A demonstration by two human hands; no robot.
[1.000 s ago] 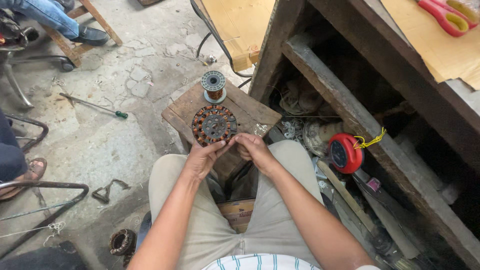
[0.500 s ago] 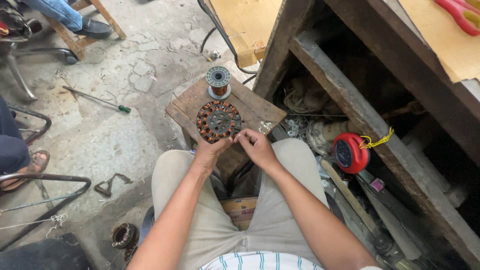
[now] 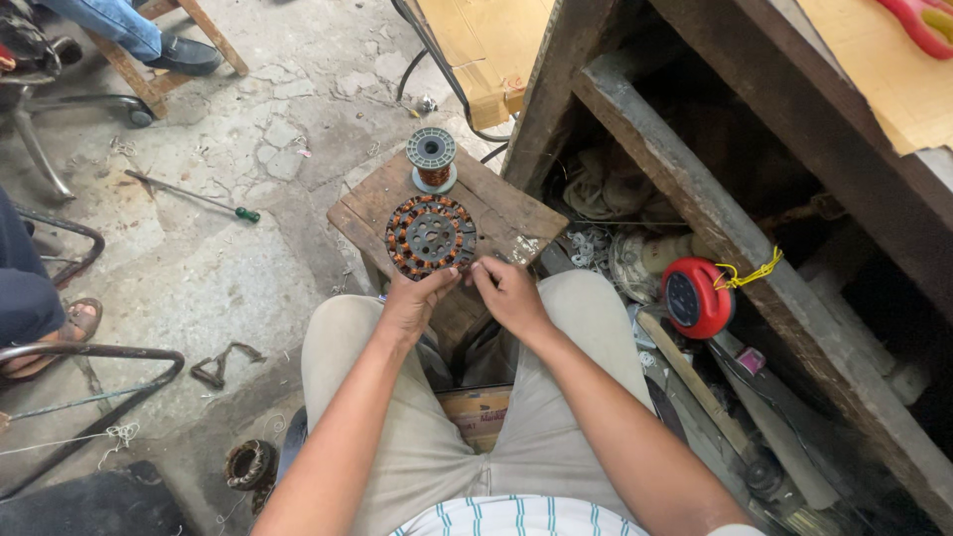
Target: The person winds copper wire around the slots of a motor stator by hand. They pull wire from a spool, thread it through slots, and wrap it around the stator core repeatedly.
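Note:
A round motor stator [image 3: 430, 234] with copper windings lies flat on a small wooden stool [image 3: 516, 213] between my knees. My left hand [image 3: 415, 296] grips its near rim, thumb resting on the windings. My right hand [image 3: 506, 288] sits just to the right at the same edge, fingers pinched together as if on a thin wire, though I cannot make out the wire. A spool of copper wire [image 3: 433, 157] stands upright at the far corner of the stool.
A green-handled screwdriver [image 3: 195, 197] lies on the concrete floor to the left. Pliers [image 3: 220, 365] and another wound coil [image 3: 248, 464] rest near my left leg. A red round tool [image 3: 695, 296] sits on the cluttered wooden shelf at right. Another person's feet show at left.
The view has shifted slightly; both hands stay at the stator's near edge, with the right hand drawn a little closer to the left.

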